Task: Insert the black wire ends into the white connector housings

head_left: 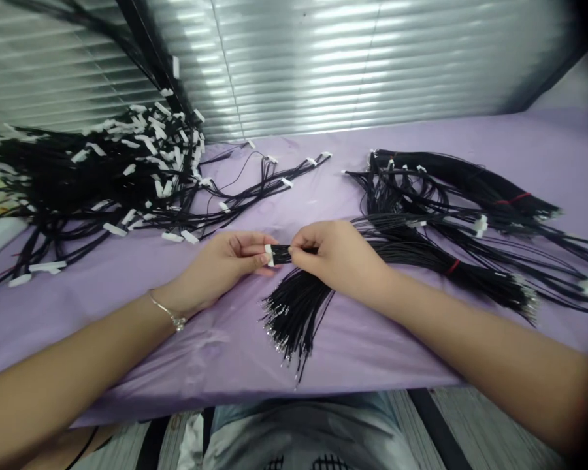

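My left hand (pixel 225 261) pinches a small white connector (pixel 269 254) between thumb and fingers at the middle of the purple table cover (pixel 186 339). My right hand (pixel 338 254) is closed on the black wires (pixel 284 253) that run into that connector. Just below my hands a bundle of loose black wires with bare metal tips (pixel 294 313) fans out toward the table's front edge.
A big tangled heap of black wires with white connectors (pixel 102 170) covers the left of the table. Bundles of black wires tied with red bands (pixel 470 215) lie at the right. Metal blinds (pixel 347 65) stand behind. My lap shows below the table's front edge.
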A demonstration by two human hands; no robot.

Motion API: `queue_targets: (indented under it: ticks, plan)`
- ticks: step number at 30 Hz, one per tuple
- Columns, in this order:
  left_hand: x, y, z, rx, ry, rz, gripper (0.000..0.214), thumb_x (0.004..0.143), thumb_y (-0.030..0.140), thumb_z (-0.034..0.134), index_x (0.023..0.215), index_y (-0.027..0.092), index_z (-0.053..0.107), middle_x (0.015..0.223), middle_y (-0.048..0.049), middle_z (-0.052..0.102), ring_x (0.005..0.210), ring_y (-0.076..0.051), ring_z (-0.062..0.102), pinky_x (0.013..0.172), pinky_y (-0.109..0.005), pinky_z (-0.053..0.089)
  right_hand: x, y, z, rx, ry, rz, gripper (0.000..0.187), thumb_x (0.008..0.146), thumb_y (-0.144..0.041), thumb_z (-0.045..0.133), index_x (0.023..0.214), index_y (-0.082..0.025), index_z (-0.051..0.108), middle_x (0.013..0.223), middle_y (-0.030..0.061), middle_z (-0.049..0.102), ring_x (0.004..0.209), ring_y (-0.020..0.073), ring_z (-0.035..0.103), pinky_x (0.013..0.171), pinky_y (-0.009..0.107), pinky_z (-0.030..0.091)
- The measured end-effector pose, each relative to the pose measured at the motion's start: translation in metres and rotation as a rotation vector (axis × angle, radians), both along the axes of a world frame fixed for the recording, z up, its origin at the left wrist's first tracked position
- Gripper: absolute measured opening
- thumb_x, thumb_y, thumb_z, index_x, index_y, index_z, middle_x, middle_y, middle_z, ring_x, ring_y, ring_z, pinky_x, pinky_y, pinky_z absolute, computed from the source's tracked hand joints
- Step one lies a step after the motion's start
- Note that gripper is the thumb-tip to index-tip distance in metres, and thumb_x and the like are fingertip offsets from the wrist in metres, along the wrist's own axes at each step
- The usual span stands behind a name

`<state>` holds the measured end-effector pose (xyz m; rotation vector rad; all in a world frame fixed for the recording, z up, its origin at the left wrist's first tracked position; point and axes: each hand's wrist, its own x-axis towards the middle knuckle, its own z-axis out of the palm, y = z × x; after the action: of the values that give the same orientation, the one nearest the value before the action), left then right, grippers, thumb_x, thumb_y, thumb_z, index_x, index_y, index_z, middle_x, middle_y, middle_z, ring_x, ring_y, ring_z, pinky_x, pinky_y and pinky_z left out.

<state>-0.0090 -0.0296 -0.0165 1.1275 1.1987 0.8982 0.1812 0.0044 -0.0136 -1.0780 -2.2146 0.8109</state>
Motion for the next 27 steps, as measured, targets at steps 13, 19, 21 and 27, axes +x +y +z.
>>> queue_targets:
  ticks: [13,19,21,27]
  plan:
    - [0.0013,-0.0004,0.0007,-0.031,-0.065,0.018,0.029,0.061,0.010,0.078,0.089,0.013,0.071,0.082,-0.0021,0.071,0.078,-0.011,0.064,0.078,-0.021,0.051,-0.0069,-0.0017,-0.0025,0.016,-0.064,0.024,0.021,0.081,-0.019,0.050,0.063,-0.013,0.060,0.060,0.0004,0.057,0.055,0.0083,0.042,0.055,0.023,0.028]
    - [0.0022,-0.0007,0.0020,-0.039,-0.091,-0.003,0.025,0.064,0.011,0.077,0.088,0.010,0.070,0.084,-0.0057,0.071,0.076,-0.011,0.065,0.076,-0.021,0.052,-0.0066,-0.0020,-0.0041,0.038,-0.063,0.054,0.021,0.082,-0.019,0.047,0.065,-0.014,0.060,0.062,0.0007,0.059,0.055,0.0084,0.043,0.056,0.022,0.028]
    - [0.0022,-0.0003,0.0021,-0.045,-0.115,-0.008,0.028,0.064,0.011,0.077,0.091,0.011,0.070,0.086,-0.0060,0.072,0.078,-0.012,0.066,0.077,-0.022,0.053,-0.0057,-0.0013,-0.0046,0.050,-0.061,0.069,0.017,0.080,-0.020,0.050,0.068,-0.014,0.061,0.064,0.0009,0.061,0.056,0.0089,0.045,0.056,0.022,0.029]
    - [0.0034,-0.0002,0.0035,-0.072,-0.110,0.000,0.026,0.064,0.010,0.077,0.089,0.009,0.070,0.081,-0.0056,0.071,0.072,-0.010,0.065,0.072,-0.019,0.053,-0.0067,-0.0005,-0.0090,0.046,-0.045,0.055,0.014,0.080,-0.020,0.051,0.071,-0.015,0.061,0.066,0.0003,0.061,0.058,0.0094,0.047,0.057,0.022,0.032]
